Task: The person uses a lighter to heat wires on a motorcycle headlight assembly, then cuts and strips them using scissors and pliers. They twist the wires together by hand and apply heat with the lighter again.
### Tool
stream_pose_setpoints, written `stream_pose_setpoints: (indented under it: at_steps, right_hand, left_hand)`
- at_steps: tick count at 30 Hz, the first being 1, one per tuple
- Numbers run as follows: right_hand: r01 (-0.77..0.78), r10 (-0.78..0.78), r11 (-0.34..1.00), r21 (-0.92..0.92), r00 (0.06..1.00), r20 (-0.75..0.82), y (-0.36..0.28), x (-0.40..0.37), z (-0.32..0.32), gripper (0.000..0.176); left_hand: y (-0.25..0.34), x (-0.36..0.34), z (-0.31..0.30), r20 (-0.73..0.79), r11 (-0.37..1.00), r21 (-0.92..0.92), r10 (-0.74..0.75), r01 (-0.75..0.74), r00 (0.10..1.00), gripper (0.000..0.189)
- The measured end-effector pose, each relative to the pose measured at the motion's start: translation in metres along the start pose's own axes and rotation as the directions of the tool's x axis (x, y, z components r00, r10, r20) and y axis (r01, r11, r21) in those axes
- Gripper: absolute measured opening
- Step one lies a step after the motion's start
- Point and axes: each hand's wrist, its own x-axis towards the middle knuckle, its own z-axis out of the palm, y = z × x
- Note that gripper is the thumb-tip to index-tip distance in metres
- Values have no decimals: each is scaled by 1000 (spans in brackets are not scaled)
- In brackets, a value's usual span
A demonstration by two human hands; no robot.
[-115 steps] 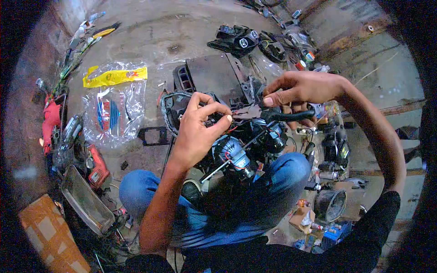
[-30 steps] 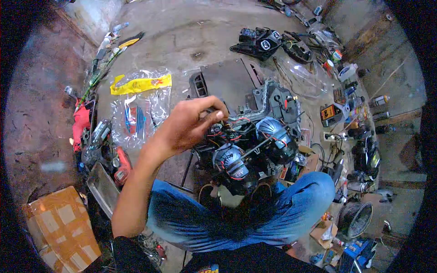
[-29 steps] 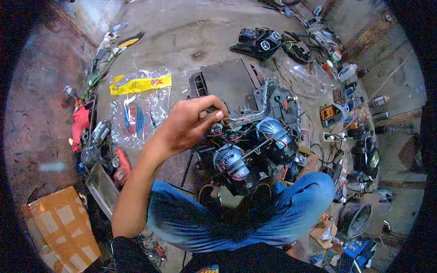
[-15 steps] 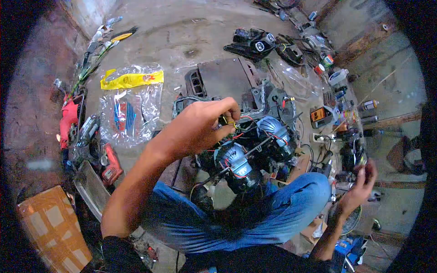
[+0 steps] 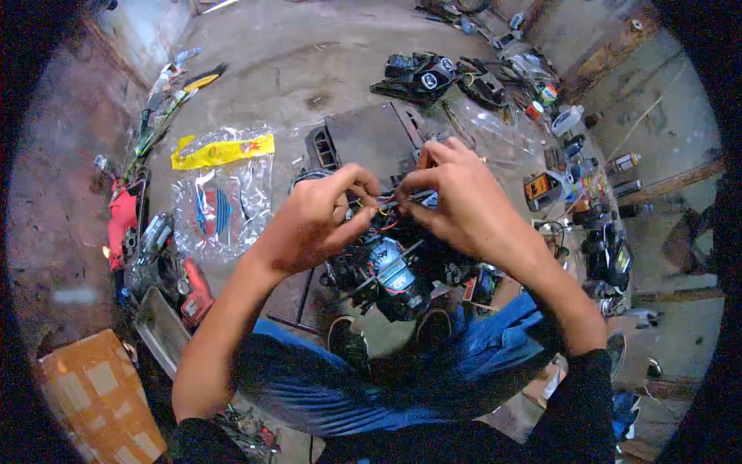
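Wires [image 5: 384, 207]: thin red and yellow strands that lie on top of the headlight unit, in the middle of the scene, between both hands.
Left hand [image 5: 309, 224]: its fingers [image 5: 352, 179] are curled closed; thumb and forefinger pinch the wires from the left side.
Right hand [image 5: 460, 205]: its fingers [image 5: 421, 182] are bent closed and their tips pinch the same wires from the right. The tips of the two hands nearly touch.
Headlight unit [image 5: 390, 271]: black, with a round lens housing; it sits just under the hands, between the person's knees in blue jeans.
Black panel [image 5: 363, 135]: lies flat on the concrete floor [image 5: 294, 62], just beyond the hands.
Plastic bag [image 5: 220, 193]: clear, with a yellow header, on the floor to the left of the left hand.
Red power tool [image 5: 120, 220]: at the left edge, well apart from the hands.
Cardboard box [image 5: 97, 394]: in the near left corner.
Multimeter [image 5: 537, 185]: orange and black, to the right of the right hand.
Second headlight unit [image 5: 417, 73]: on the floor at the far side.
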Motion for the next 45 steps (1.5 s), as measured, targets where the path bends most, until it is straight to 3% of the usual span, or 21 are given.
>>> stream_pose_setpoints:
  at_steps: [4,7,16,23,26,29,37,41,45]
  right_hand:
    - [27,-34,996,90,997,75,7,-1,7,17]
    - [56,-64,991,121,996,65,10,2,11,21]
    - [58,-68,981,186,997,44,12,4,21,24]
    - [69,-70,989,131,998,7,13,5,29,23]
    - [43,-47,993,110,998,37,6,7,22,22]
    - [104,-97,990,98,992,-82,7,7,30,16]
    - [44,-44,994,98,999,5,5,6,24,21]
    - [60,-57,995,83,998,-36,8,5,29,19]
    - [49,-47,996,75,999,-22,5,7,24,19]
  left_hand:
    - [-3,-3,4,2,1000,-5,-24,24,1000,19]
    - [-5,-1,11,-76,989,-145,17,-28,997,15]
    - [2,1,6,8,975,-203,-90,90,996,18]
    - [-2,2,8,-47,999,26,21,-20,999,22]
    - [-5,2,10,-91,998,46,38,-34,995,19]
    - [0,1,8,-90,998,61,7,-1,996,18]
    - [-11,2,15,-154,987,113,129,-112,980,19]
    - [6,1,6,-76,990,130,60,-50,995,20]
    - [-5,4,12,-122,989,103,119,-107,985,17]
